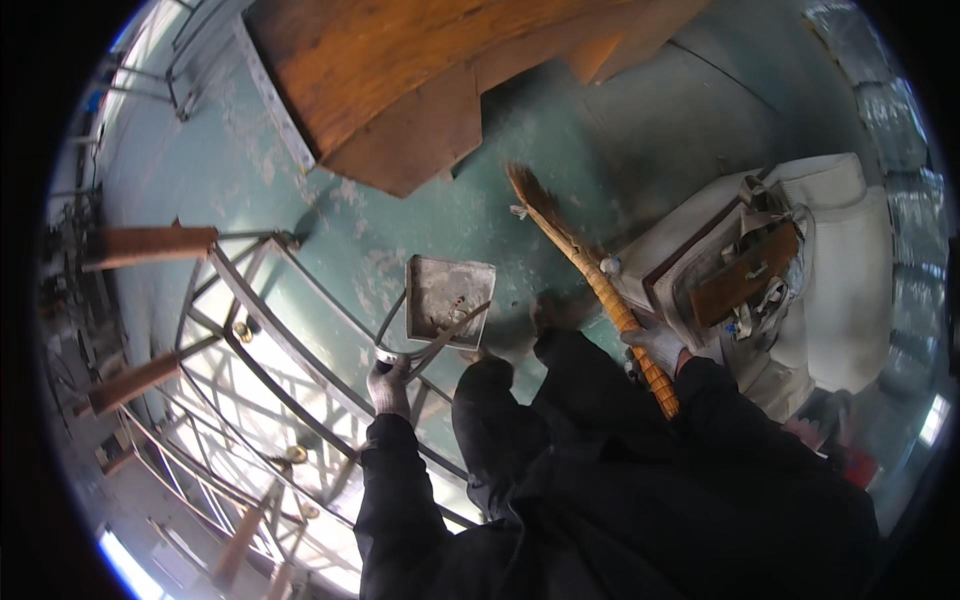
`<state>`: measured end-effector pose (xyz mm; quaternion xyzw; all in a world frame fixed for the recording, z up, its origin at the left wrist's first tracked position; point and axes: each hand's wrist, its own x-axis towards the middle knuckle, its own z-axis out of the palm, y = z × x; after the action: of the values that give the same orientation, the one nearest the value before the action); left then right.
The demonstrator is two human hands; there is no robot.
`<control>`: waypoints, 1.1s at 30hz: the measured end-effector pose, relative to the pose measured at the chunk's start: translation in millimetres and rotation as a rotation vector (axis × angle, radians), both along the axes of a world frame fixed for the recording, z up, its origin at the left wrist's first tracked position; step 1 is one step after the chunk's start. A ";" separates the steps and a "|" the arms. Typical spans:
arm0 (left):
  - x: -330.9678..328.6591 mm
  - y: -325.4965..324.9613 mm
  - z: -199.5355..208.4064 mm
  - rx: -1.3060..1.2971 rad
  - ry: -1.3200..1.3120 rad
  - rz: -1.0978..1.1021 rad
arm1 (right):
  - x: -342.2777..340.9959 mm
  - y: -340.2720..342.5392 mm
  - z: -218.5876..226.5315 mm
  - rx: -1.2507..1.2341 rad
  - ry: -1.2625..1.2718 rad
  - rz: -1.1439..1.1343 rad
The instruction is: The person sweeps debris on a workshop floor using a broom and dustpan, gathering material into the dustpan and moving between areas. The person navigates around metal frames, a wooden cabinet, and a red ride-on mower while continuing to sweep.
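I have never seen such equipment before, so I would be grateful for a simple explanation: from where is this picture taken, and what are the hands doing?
There is no robot here, only a person in dark clothes. The picture comes from a wide fisheye camera worn on the head, the left one of two, looking down; that is why straight edges bend.

Both hands wear pale gloves. The left hand grips the stick-like handle of what looks like a dustpan, with a few small bits in it. The right hand holds a broom with a yellow-wrapped handle.

Below is a worn greenish floor. A metal frame with brown bars stands at left, a large wooden structure above, and a pale, bulky pile at right.
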<state>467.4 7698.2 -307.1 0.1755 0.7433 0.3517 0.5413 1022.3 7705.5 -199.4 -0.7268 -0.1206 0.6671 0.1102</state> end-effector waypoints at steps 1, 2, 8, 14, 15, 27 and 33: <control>-3.1 16.4 5.5 -0.001 -0.020 -0.083 | -4.9 0.9 2.9 0.073 -0.050 -0.003; -1.9 32.1 7.8 0.036 -0.064 -0.145 | -9.7 3.4 6.2 0.043 -0.013 -0.092; -6.6 133.6 25.2 0.026 -0.132 -0.571 | -58.4 -7.5 36.8 -0.037 0.133 -0.519; -9.1 229.9 58.6 0.061 -0.172 -0.840 | -130.4 -39.0 31.4 0.109 0.126 -0.671; -5.7 247.9 62.2 0.080 -0.164 -0.909 | -140.9 -39.9 26.2 0.100 0.098 -0.695; 18.4 343.7 66.4 0.097 0.047 -1.547 | -285.6 -61.4 2.0 -0.009 0.055 -1.033; 28.0 401.8 21.0 0.008 -0.053 -1.790 | -418.8 -80.9 -3.5 -0.094 0.022 -1.335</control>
<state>495.3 8100.1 -286.1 0.6835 0.3140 -0.1958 0.6292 603.5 7624.7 -203.0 -0.6426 0.3854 0.4679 0.4686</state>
